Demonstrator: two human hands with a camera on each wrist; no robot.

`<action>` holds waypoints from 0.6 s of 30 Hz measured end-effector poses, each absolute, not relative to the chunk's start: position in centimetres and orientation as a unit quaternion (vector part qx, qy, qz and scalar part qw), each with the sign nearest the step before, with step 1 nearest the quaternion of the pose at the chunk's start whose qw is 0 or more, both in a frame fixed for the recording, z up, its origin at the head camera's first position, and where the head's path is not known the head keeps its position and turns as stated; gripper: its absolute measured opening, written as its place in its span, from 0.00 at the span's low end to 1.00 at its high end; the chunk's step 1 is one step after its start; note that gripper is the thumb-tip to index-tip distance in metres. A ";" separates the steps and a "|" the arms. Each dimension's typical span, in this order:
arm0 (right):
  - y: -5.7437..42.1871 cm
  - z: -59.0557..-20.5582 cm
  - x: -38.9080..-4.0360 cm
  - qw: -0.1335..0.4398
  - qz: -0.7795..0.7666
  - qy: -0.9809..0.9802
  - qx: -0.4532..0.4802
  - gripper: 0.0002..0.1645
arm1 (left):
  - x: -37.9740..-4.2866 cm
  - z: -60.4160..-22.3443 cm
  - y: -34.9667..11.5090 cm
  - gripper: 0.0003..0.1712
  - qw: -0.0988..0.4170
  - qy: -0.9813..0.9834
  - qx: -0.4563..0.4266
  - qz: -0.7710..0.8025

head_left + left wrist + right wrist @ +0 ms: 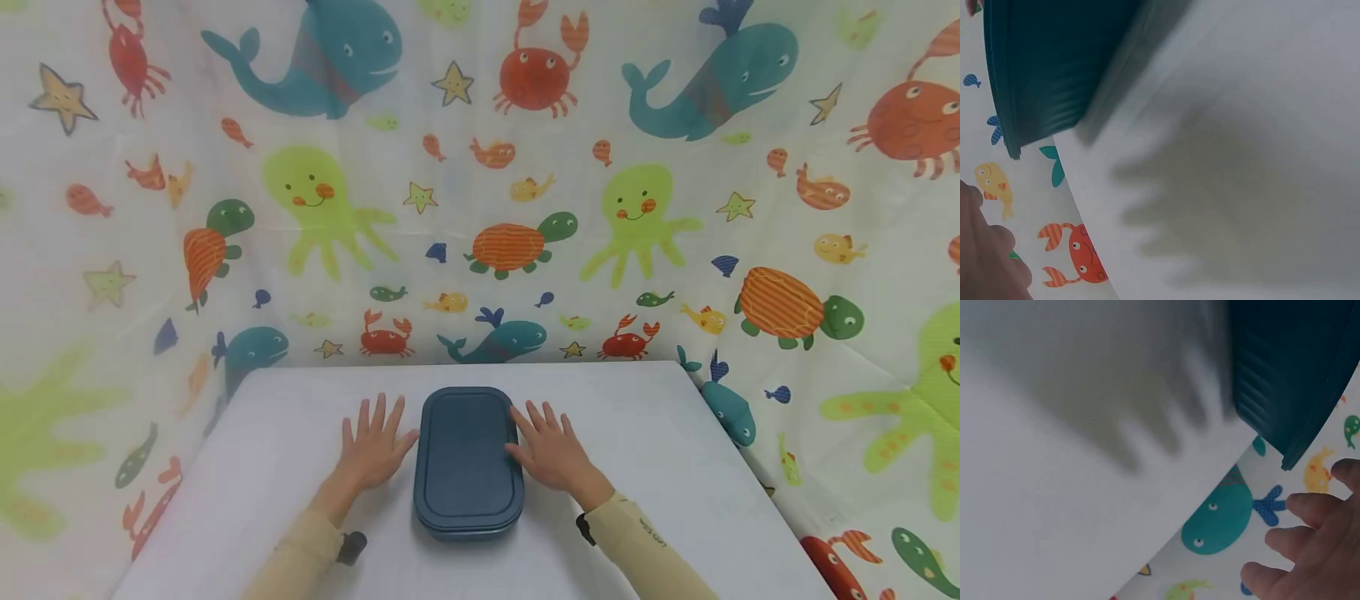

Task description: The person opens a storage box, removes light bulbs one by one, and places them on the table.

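Observation:
A dark blue rectangular lidded box (468,458) with rounded corners stands on the white table (300,417), its lid on. To its left is my left hand (372,446), fingers spread and straight, thumb tip close to the box's side. My right hand (552,450) is on the other side, fingers also spread, with the thumb and index fingertip right at the lid's edge. In the left wrist view the box (1054,69) shows its ribbed side wall, with part of the left hand (988,256) at lower left. The right wrist view shows the box (1291,375) and the right hand's fingers (1310,531).
A white curtain (450,250) printed with sea animals hangs behind the table and along both sides. Both forearms wear beige sleeves (300,550), with a dark band piece (352,547) near the left wrist. Hand shadows fall on the tabletop.

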State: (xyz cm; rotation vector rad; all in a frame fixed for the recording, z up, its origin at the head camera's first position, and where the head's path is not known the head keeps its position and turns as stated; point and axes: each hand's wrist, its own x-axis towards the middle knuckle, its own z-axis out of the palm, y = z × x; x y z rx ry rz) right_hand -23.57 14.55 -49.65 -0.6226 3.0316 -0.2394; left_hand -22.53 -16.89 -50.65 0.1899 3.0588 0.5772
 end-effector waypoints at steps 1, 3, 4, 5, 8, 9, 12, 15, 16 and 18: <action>14.5 -49.7 -23.6 0.021 -0.074 0.976 -0.203 0.42 | -22.4 -50.5 -16.7 0.45 0.015 0.980 0.064 0.188; 14.3 -49.8 -23.5 0.024 -0.070 0.975 -0.208 0.42 | -22.3 -50.8 -16.3 0.46 0.014 0.979 0.074 0.191; 14.2 -49.9 -23.5 0.026 -0.068 0.975 -0.209 0.42 | -22.2 -50.8 -16.2 0.46 0.016 0.977 0.079 0.199; 14.1 -49.9 -23.5 0.028 -0.067 0.975 -0.210 0.42 | -22.0 -50.8 -16.0 0.47 0.018 0.975 0.084 0.205; 13.9 -49.9 -23.3 0.031 -0.064 0.974 -0.214 0.42 | -21.6 -50.9 -15.6 0.48 0.029 0.971 0.103 0.214; 13.8 -49.8 -23.2 0.033 -0.063 0.974 -0.215 0.41 | -21.4 -50.7 -15.5 0.48 0.040 0.970 0.109 0.215; 13.7 -49.7 -22.9 0.039 -0.061 0.973 -0.219 0.40 | -20.9 -50.5 -15.1 0.47 0.065 0.966 0.121 0.220; 13.5 -49.7 -22.6 0.044 -0.064 0.972 -0.223 0.39 | -20.4 -50.3 -15.0 0.47 0.089 0.960 0.123 0.234; 13.5 -49.7 -22.5 0.045 -0.064 0.971 -0.226 0.38 | -20.3 -50.3 -14.9 0.47 0.093 0.958 0.122 0.243; 13.4 -49.8 -22.3 0.048 -0.064 0.970 -0.229 0.38 | -20.1 -50.3 -15.0 0.47 0.103 0.954 0.122 0.255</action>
